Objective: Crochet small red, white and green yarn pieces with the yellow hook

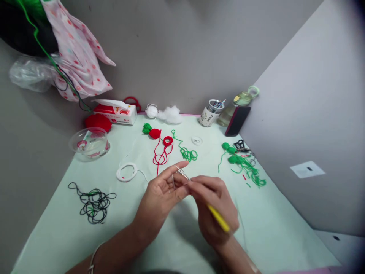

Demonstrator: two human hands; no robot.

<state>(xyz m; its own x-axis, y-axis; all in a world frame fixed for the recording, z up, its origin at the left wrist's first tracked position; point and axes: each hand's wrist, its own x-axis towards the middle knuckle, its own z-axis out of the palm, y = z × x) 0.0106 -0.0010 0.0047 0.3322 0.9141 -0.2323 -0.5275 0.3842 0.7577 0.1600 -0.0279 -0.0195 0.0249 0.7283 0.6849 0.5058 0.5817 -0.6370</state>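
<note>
In front of me, above the table, my right hand is closed around a crochet hook with a yellow handle. Its metal tip points up and left, to the fingers of my left hand. White yarn passes over the left index finger, which is stretched out, while the thumb and other fingers pinch the yarn near the hook. Whatever stitches are there are too small to make out. A white yarn coil lies left of my hands, a strand trailing from it towards them.
Black cord lies tangled at left. Beyond my hands are a red-and-green crocheted piece, red yarn and green yarn. Green pieces lie right. A plastic tub, tissue box, pen can and phone stand farther back.
</note>
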